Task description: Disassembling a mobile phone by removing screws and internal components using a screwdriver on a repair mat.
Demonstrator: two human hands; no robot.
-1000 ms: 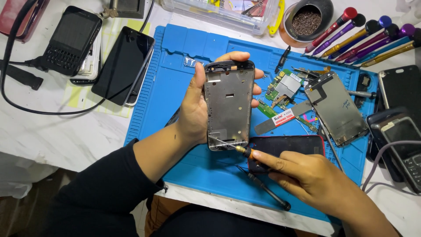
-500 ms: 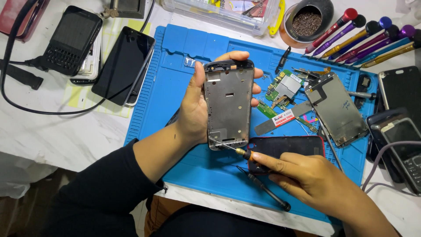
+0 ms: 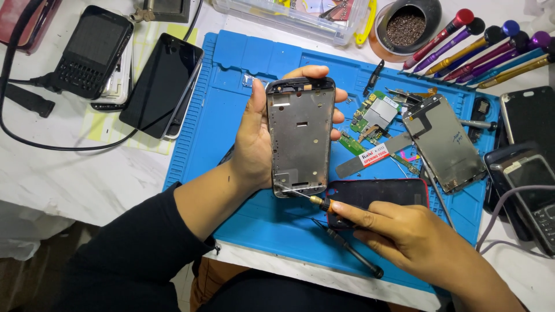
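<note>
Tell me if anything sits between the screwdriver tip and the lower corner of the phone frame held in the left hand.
Nothing visible does. The right hand holds the screwdriver with its tip already at the lower left corner of the phone frame, which the left hand holds upright over the blue mat. The dark phone lies beneath, not between.

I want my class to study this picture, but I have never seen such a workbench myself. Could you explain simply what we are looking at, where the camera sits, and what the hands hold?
There is no machine here: a person works with bare hands, filmed by a camera on their head looking down. The left hand holds up a metal phone frame. The right hand holds a small screwdriver, its tip at the frame's lower edge. Under them lies a blue work mat carrying a green circuit board, a detached screen part and a dark phone with a red rim. Coloured screwdrivers lie at the top right, black phones on the left.
</note>
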